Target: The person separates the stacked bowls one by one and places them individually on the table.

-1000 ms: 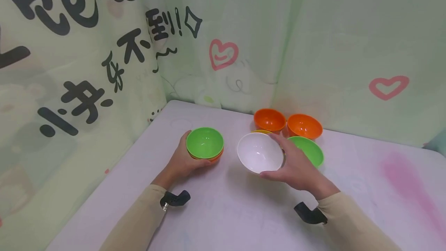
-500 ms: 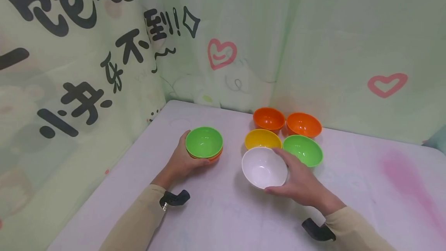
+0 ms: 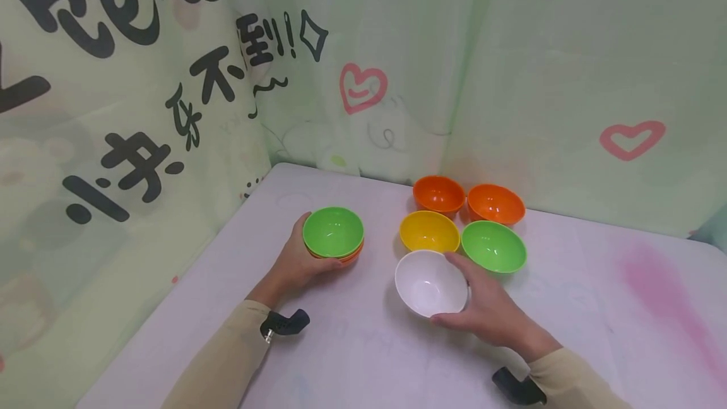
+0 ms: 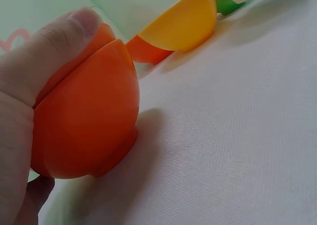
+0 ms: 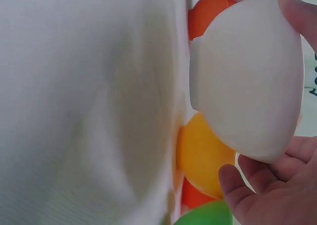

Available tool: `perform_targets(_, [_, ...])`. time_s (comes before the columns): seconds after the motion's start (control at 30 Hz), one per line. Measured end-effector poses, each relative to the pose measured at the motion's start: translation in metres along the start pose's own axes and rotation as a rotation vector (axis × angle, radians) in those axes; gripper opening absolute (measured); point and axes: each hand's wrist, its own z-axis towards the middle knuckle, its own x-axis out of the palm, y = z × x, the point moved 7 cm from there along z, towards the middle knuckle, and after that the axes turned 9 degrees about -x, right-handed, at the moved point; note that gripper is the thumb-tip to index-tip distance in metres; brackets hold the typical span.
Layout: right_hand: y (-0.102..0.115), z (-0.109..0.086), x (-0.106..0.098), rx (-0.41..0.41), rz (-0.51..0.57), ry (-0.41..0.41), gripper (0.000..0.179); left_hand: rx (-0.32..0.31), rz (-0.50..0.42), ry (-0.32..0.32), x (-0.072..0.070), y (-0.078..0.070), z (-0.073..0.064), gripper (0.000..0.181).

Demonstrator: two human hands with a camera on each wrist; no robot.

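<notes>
My left hand (image 3: 296, 260) grips a small stack of bowls at the table's left: a green bowl (image 3: 333, 232) on top, orange below. In the left wrist view the thumb lies along the rim side of an orange bowl (image 4: 91, 111). My right hand (image 3: 491, 305) holds a white bowl (image 3: 430, 283) by its side, thumb at the near rim and fingers around the far side. Its foot is close over the cloth in the right wrist view. Just behind it stand a yellow bowl (image 3: 428, 232) and a green bowl (image 3: 494, 246), side by side.
Two orange bowls, a left one (image 3: 438, 194) and a right one (image 3: 496, 204), stand at the back near the curtain (image 3: 539, 81). A white cloth with a pink patch (image 3: 664, 289) covers the table (image 3: 341, 352). Printed curtain also borders the left side.
My right hand has brought the white bowl nearer to me and lower, uncovering the yellow bowl behind it. The left hand and its stack have stayed in place.
</notes>
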Motion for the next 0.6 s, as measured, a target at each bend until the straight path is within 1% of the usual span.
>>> perform_targets(0.17, [-0.003,-0.002,0.006,0.005,-0.008,0.015,0.101,0.001,-0.002,0.003,0.0,0.001,0.001,0.122])
perform_targets(0.37, [-0.006,-0.002,0.012,0.005,-0.001,0.026,0.1,-0.006,-0.002,0.006,0.001,-0.001,-0.001,0.123])
perform_targets(0.6, [-0.006,-0.002,0.014,-0.015,-0.019,0.037,0.101,-0.021,-0.005,0.008,0.0,-0.002,-0.002,0.124])
